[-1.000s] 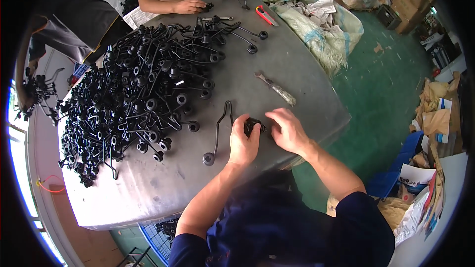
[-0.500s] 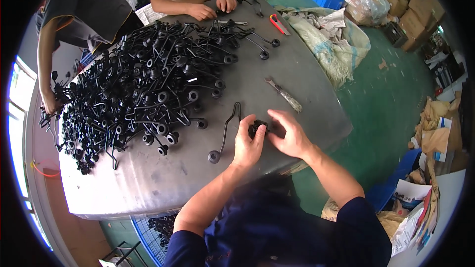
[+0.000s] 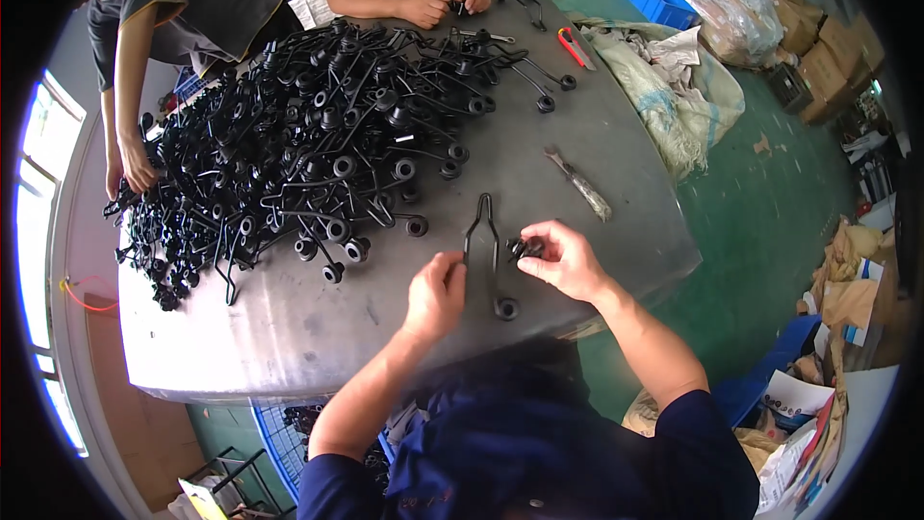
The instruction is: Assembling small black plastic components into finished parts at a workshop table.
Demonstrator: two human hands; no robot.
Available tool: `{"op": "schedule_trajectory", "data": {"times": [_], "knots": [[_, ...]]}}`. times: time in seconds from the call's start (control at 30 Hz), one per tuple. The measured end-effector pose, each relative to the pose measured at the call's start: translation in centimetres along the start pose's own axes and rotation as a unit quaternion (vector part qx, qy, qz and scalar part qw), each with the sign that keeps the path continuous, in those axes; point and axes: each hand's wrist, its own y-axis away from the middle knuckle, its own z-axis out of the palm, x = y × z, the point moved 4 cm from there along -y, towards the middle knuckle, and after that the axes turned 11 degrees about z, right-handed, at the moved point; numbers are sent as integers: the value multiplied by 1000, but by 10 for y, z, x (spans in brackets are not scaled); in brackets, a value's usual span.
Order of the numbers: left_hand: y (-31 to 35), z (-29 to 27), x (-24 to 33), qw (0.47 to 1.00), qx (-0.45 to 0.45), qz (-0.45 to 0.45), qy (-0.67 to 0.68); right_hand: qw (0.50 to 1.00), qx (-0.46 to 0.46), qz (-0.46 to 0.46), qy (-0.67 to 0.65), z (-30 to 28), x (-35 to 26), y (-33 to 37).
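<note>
My left hand (image 3: 436, 297) is closed, gripping one end of a bent black metal rod (image 3: 482, 217) near the table's front edge. The rod's narrow bend points away from me, and a black rubber bushing (image 3: 506, 308) sits on its other end. Just right of the rod, my right hand (image 3: 566, 262) pinches a small black rubber part (image 3: 526, 248) between thumb and fingers. Whether that is one piece or more cannot be told. The held part and the rod look apart.
A large heap of black rods with bushings (image 3: 318, 135) covers the table's left side. Beyond my right hand lie a wrapped tool (image 3: 582, 185) and a red utility knife (image 3: 576, 48). Two people work across the table, their hands at the heap's edges. A white sack (image 3: 664, 87) adjoins the right edge.
My hands have moved apart. The left has gone leftward and taken hold of the rod, which has turned, its bushing end now to the right. The right keeps the black part.
</note>
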Motion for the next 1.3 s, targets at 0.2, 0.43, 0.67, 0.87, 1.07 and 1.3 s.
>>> {"op": "schedule_trajectory", "data": {"times": [0.2, 0.43, 0.67, 0.87, 1.07, 1.3], "knots": [[8, 16, 18, 1000, -26, 9, 9, 977, -105, 82, -167, 6, -28, -2], [-28, -12, 51, 986, -33, 47, 158, 974, -137, 107, -143, 12, -35, -1], [-26, 4, 37, 963, -85, -85, 241, 993, -29, -72, 94, 17, -51, 4], [-35, 8, 33, 919, -59, -179, 346, 951, 24, -192, 241, 27, -63, 7], [-51, 2, 35, 955, -57, -105, 271, 952, 36, -158, 261, 32, -71, -8], [-33, -1, 28, 977, -109, -28, 183, 938, -27, -113, 325, 33, -74, -12]]}}
